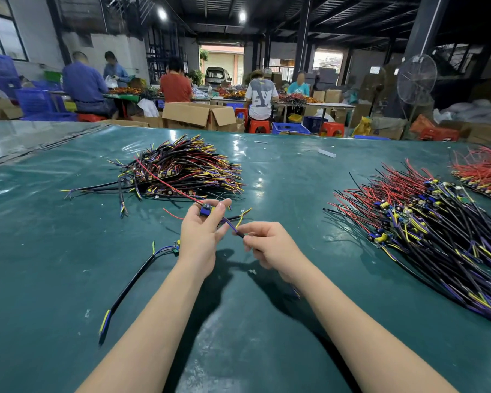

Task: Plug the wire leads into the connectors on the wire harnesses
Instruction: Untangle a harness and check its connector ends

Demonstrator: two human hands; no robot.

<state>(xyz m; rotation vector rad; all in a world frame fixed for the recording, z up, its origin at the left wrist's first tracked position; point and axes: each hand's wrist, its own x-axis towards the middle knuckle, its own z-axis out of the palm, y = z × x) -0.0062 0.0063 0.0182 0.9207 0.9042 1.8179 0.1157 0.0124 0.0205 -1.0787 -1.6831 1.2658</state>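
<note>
Mid-frame, my left hand [200, 236] grips the blue connector [205, 211] and my right hand [270, 248] pinches the wire [230, 226], so I'd square the lead before pushing.

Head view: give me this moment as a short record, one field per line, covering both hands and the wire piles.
left hand: holds the blue connector at its fingertips
right hand: pinches the black cable by its end
plugged in: cannot tell
loose harness: lies on the table, left of the left forearm
middle pile: beyond the hands
right pile: right of the hands
table: green surface
</note>
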